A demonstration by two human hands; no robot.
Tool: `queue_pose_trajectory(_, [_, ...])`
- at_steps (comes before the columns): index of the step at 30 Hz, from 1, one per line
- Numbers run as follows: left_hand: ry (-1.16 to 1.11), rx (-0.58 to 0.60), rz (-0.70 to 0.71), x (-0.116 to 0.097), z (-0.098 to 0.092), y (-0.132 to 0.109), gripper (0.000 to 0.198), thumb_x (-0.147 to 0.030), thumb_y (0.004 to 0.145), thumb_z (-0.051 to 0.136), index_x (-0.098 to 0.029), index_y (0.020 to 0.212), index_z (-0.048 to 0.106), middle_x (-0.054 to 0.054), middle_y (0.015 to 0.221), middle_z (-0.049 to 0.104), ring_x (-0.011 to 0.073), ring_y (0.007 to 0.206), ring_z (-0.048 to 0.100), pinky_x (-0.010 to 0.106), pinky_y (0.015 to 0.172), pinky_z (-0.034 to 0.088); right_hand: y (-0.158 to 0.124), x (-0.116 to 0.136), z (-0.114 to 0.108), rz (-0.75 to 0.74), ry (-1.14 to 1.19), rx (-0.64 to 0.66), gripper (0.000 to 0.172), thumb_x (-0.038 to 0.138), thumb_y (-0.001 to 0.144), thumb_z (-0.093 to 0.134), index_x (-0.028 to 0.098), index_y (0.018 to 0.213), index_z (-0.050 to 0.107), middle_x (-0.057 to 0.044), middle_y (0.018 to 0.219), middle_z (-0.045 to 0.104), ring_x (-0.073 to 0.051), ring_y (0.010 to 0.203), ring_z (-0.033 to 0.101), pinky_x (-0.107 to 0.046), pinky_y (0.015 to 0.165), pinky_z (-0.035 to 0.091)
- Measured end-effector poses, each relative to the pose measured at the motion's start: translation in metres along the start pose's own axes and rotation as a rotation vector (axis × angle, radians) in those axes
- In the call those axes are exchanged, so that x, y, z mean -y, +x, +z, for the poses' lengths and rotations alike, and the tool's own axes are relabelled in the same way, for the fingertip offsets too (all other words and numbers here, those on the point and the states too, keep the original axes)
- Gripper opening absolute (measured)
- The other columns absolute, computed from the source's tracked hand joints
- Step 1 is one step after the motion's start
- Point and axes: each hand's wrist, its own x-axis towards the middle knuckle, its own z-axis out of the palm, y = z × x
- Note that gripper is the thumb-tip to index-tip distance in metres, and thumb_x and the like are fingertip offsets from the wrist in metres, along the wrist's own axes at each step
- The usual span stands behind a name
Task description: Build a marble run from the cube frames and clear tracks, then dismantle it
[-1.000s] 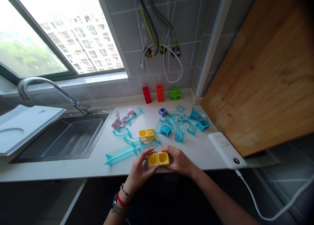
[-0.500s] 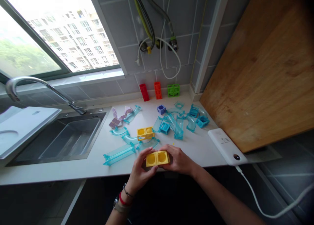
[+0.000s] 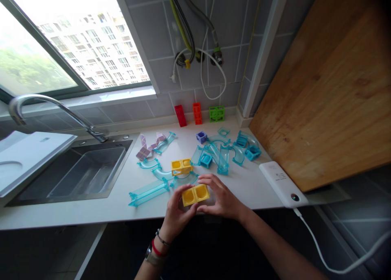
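A two-hole yellow block point(image 3: 196, 195), seemingly two joined cubes with round openings, is above the counter's front edge. My left hand point(image 3: 176, 213) grips its left side between thumb and fingers. My right hand point(image 3: 224, 200) curves around the right side with fingers and thumb apart; whether a fingertip touches the block is hard to tell. Just beyond, another yellow double block point(image 3: 181, 166) rests on the counter among clear blue track pieces. The nearest of these are a long straight channel point(image 3: 149, 192) and a curved piece point(image 3: 161, 173) to the left.
Red point(image 3: 180, 116), orange point(image 3: 197, 113) and green point(image 3: 216, 114) blocks stand along the wall. More blue tracks and cubes point(image 3: 205, 160) lie at right, near a purple cube point(image 3: 201, 137). A white power bank point(image 3: 282, 184) with a cable is at far right, a sink point(image 3: 88, 170) at left.
My right hand has loosened from the yellow block, its fingers opening away. The block has tilted slightly, its right end higher, in my left hand.
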Motion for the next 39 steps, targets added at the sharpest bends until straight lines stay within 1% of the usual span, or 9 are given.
queue_pose_trajectory(5, [0.032,-0.054,0.013,-0.008,0.002,-0.001,0.055,-0.021,0.082,0.075,-0.025,0.131,0.050,0.010,0.125,0.063,0.0257,0.116,0.064,0.043,0.100,0.055,0.000,0.003,-0.001,-0.031,-0.072,0.033,0.036,0.049,0.078,0.079,0.023,0.102,0.071,-0.011,0.149,0.043,-0.033,0.139,0.040,-0.049,0.115,0.035])
queue_pose_trajectory(8, [0.095,-0.029,0.102,-0.021,0.000,0.004,0.059,-0.019,0.080,0.078,-0.025,0.131,0.050,0.010,0.123,0.065,0.0255,0.114,0.065,0.043,0.097,0.056,0.002,0.003,-0.004,-0.037,-0.015,0.107,0.036,0.050,0.077,0.079,0.021,0.099,0.074,-0.011,0.158,0.034,-0.035,0.144,0.033,-0.049,0.118,0.030])
queue_pose_trajectory(12, [0.217,0.063,0.308,-0.036,0.001,0.017,0.057,-0.011,0.082,0.074,-0.026,0.133,0.052,0.010,0.123,0.066,0.0256,0.118,0.061,0.046,0.099,0.053,0.004,0.000,-0.011,0.073,0.236,0.151,0.035,0.050,0.084,0.072,0.021,0.104,0.076,-0.006,0.165,0.021,-0.034,0.149,0.026,-0.047,0.120,0.027])
queue_pose_trajectory(18, [0.387,0.112,0.430,-0.036,0.010,0.028,0.053,-0.005,0.087,0.064,-0.027,0.134,0.054,0.010,0.129,0.064,0.0258,0.126,0.054,0.048,0.103,0.051,0.005,-0.007,-0.010,0.252,0.451,0.115,0.031,0.048,0.087,0.070,0.021,0.102,0.078,-0.006,0.162,0.031,-0.030,0.149,0.028,-0.041,0.121,0.026])
queue_pose_trajectory(24, [0.438,0.107,0.379,-0.030,0.009,0.022,0.049,-0.008,0.088,0.062,-0.026,0.132,0.056,0.010,0.129,0.064,0.0262,0.125,0.055,0.048,0.103,0.051,0.001,-0.002,-0.001,0.242,0.333,-0.012,0.023,0.041,0.088,0.070,0.019,0.091,0.075,-0.009,0.160,0.034,-0.030,0.146,0.036,-0.042,0.119,0.030])
queue_pose_trajectory(29, [0.387,0.064,0.202,-0.020,0.005,0.008,0.039,-0.015,0.089,0.065,-0.027,0.126,0.061,0.009,0.127,0.064,0.0247,0.119,0.061,0.043,0.099,0.054,-0.004,0.004,0.005,0.213,0.174,-0.034,0.017,0.036,0.087,0.069,0.020,0.084,0.076,-0.007,0.161,0.034,-0.030,0.148,0.032,-0.043,0.120,0.028])
queue_pose_trajectory(34, [0.356,0.051,0.075,-0.012,0.004,-0.001,0.033,-0.019,0.092,0.062,-0.027,0.124,0.061,0.010,0.131,0.061,0.0249,0.121,0.060,0.044,0.102,0.053,-0.004,0.003,0.009,0.230,0.131,-0.125,0.011,0.030,0.086,0.068,0.023,0.090,0.075,-0.009,0.149,0.049,-0.028,0.135,0.048,-0.044,0.114,0.038])
queue_pose_trajectory(37, [0.399,0.046,0.079,-0.015,-0.001,-0.004,0.038,-0.022,0.091,0.065,-0.029,0.128,0.059,0.010,0.139,0.055,0.0268,0.128,0.055,0.048,0.105,0.050,-0.003,0.002,0.009,0.225,0.158,-0.185,0.011,0.030,0.088,0.066,0.022,0.092,0.073,-0.010,0.137,0.057,-0.027,0.128,0.055,-0.043,0.110,0.042])
queue_pose_trajectory(39, [0.386,0.080,0.120,-0.020,-0.010,-0.005,0.051,-0.028,0.084,0.075,-0.029,0.131,0.056,0.012,0.145,0.050,0.0298,0.133,0.051,0.050,0.107,0.048,-0.002,0.001,0.008,0.234,0.200,-0.218,0.015,0.033,0.091,0.064,0.021,0.091,0.073,-0.010,0.130,0.060,-0.026,0.123,0.058,-0.042,0.106,0.045])
